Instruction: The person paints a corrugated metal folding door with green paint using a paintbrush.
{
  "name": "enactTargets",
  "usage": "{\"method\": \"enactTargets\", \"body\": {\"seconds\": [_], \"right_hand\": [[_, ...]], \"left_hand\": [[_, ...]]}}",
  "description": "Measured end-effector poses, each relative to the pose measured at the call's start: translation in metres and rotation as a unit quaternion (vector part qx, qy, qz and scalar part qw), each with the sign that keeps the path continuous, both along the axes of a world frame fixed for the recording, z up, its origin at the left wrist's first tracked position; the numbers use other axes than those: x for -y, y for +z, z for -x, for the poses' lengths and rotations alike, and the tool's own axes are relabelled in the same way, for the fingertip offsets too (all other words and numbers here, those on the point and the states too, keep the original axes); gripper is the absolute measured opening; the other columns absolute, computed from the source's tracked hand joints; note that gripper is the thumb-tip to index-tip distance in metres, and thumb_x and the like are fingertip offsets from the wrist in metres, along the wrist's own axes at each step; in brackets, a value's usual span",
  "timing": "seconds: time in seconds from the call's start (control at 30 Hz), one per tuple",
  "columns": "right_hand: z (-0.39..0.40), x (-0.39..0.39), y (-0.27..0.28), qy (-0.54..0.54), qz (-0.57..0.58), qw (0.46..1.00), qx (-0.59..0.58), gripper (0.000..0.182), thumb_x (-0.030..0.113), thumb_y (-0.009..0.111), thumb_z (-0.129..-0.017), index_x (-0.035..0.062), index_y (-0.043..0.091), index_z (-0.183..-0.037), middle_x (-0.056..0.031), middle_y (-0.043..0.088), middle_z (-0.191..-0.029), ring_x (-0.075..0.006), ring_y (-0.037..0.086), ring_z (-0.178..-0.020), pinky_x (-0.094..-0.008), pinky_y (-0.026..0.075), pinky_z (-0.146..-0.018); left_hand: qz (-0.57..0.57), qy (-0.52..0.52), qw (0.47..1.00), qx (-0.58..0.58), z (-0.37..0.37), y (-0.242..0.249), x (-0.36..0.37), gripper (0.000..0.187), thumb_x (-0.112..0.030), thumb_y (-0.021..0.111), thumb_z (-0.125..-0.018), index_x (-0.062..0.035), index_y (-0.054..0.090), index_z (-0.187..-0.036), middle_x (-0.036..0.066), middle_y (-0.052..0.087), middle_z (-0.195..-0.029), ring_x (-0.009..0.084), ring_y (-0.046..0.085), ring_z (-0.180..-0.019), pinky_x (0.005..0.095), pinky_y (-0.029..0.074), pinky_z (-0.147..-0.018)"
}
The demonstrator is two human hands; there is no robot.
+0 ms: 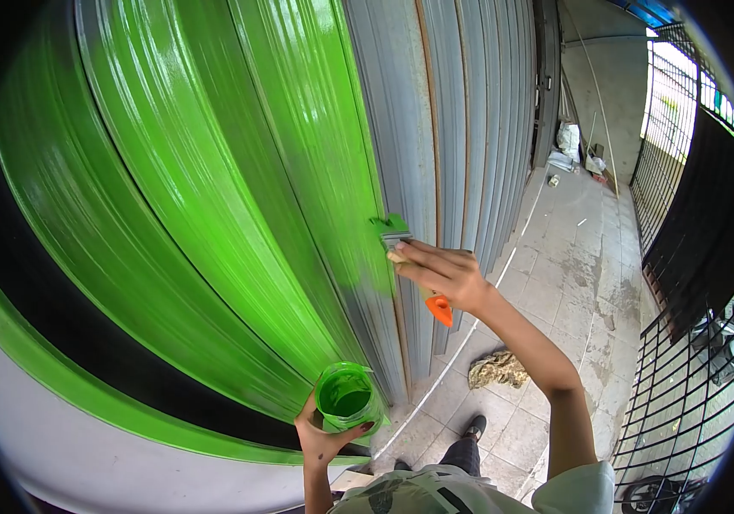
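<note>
My right hand (446,272) is closed around a paintbrush (395,237) with a metal band and an orange handle end. Green paint coats its bristles, which touch the ribbed metal folding door (401,128) at the border between fresh green and bare grey. Down at the lower middle, my left hand (322,439) grips a clear plastic tub of green paint (346,399), its open top facing me. Wet, glossy green covers the door panels on the left, and thinner streaks of it show grey beneath near the brush.
A crumpled, stained rag (498,369) lies on the tiled floor (521,439) near my shoe (475,427). Black metal grille (675,394) lines the right side. White bags (567,141) sit by the far wall. A white-and-black curved surface (127,420) is at lower left.
</note>
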State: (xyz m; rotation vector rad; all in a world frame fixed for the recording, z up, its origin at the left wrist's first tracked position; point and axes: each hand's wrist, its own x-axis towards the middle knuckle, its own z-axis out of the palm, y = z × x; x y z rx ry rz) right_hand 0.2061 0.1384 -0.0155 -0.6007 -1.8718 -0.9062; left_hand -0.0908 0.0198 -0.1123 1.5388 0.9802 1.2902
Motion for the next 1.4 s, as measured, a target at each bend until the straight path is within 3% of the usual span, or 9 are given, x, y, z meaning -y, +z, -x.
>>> {"method": "enactTargets", "body": {"seconds": [0.13,0.27,0.37,0.6,0.87,0.93,1.07,1.2,1.4], "right_hand": [[0.006,-0.003,-0.053,-0.022,-0.009,0.999,0.037,0.010,0.011,0.071,-0.079,0.0122,0.066,-0.087,-0.0067,0.070,-0.110,-0.0193,0.070,-0.095,-0.0253,0.062,-0.065],[-0.002,0.010,-0.135,-0.017,0.126,0.983,0.132,0.012,0.012,0.069,-0.082,0.0131,0.064,-0.093,-0.0066,0.069,-0.112,-0.0185,0.071,-0.094,-0.0250,0.062,-0.064],[-0.001,0.014,-0.107,0.033,0.177,0.972,0.149,0.015,0.011,0.069,-0.082,0.0134,0.063,-0.096,-0.0065,0.069,-0.111,-0.0192,0.071,-0.093,-0.0254,0.062,-0.063],[-0.010,0.000,0.030,0.020,-0.054,0.998,-0.024,0.015,0.009,0.071,-0.079,0.0123,0.067,-0.093,-0.0087,0.068,-0.115,-0.0222,0.070,-0.096,-0.0231,0.062,-0.061],[-0.012,0.005,-0.081,0.053,0.162,0.974,0.148,0.013,0.008,0.071,-0.080,0.0110,0.063,-0.089,-0.0073,0.069,-0.104,-0.0218,0.071,-0.089,-0.0223,0.062,-0.060],[-0.014,-0.006,-0.067,0.045,0.146,0.976,0.155,0.011,0.009,0.070,-0.082,0.0108,0.063,-0.089,-0.0070,0.069,-0.101,-0.0216,0.071,-0.088,-0.0225,0.063,-0.060],[-0.011,-0.010,0.052,0.022,-0.013,0.997,0.068,0.012,0.007,0.070,-0.080,0.0085,0.066,-0.091,-0.0087,0.071,-0.104,-0.0227,0.071,-0.092,-0.0232,0.062,-0.059],[-0.003,-0.005,0.076,0.001,-0.038,0.999,0.004,0.016,0.007,0.069,-0.079,0.0117,0.068,-0.094,-0.0067,0.071,-0.109,-0.0216,0.071,-0.094,-0.0232,0.062,-0.061],[-0.006,-0.004,-0.083,-0.012,0.142,0.982,0.125,0.013,0.008,0.068,-0.080,0.0119,0.063,-0.090,-0.0053,0.070,-0.107,-0.0194,0.071,-0.092,-0.0250,0.062,-0.064]], "left_hand": [[-0.010,0.007,1.000,0.005,-0.003,-0.004,-0.002,0.077,-0.010,0.090,-0.055,0.0067,0.058,-0.122,0.011,0.068,-0.111,0.0186,0.065,-0.102,0.0342,0.049,-0.095],[-0.004,0.014,0.999,0.034,-0.013,-0.002,-0.005,0.070,-0.009,0.090,-0.055,0.0044,0.060,-0.117,0.009,0.068,-0.108,0.0169,0.064,-0.100,0.0333,0.049,-0.093],[-0.001,0.016,0.999,0.030,-0.019,0.000,-0.007,0.070,-0.008,0.090,-0.055,0.0042,0.060,-0.118,0.009,0.067,-0.110,0.0169,0.064,-0.101,0.0333,0.049,-0.094],[0.012,0.015,0.999,0.037,-0.030,0.004,-0.006,0.073,-0.007,0.090,-0.055,0.0039,0.059,-0.121,0.009,0.067,-0.111,0.0171,0.063,-0.102,0.0331,0.048,-0.095],[-0.012,0.014,1.000,-0.003,-0.021,-0.001,-0.003,0.095,-0.012,0.092,-0.055,0.0099,0.046,-0.135,0.013,0.066,-0.117,0.0197,0.064,-0.108,0.0347,0.047,-0.099],[-0.021,0.017,1.000,-0.007,-0.018,-0.002,-0.002,0.095,-0.012,0.092,-0.055,0.0096,0.046,-0.135,0.013,0.066,-0.117,0.0197,0.064,-0.108,0.0349,0.048,-0.099],[-0.026,0.010,1.000,-0.012,-0.012,-0.004,0.000,0.096,-0.013,0.092,-0.054,0.0095,0.046,-0.135,0.013,0.066,-0.117,0.0198,0.064,-0.107,0.0354,0.048,-0.098],[-0.009,0.009,0.999,0.035,-0.011,0.002,0.006,0.073,-0.011,0.091,-0.055,0.0043,0.060,-0.120,0.008,0.068,-0.110,0.0169,0.063,-0.102,0.0328,0.047,-0.096],[-0.010,0.008,0.999,0.032,0.000,0.002,0.008,0.073,-0.011,0.091,-0.055,0.0044,0.060,-0.119,0.009,0.068,-0.109,0.0171,0.064,-0.100,0.0329,0.048,-0.095]]}}
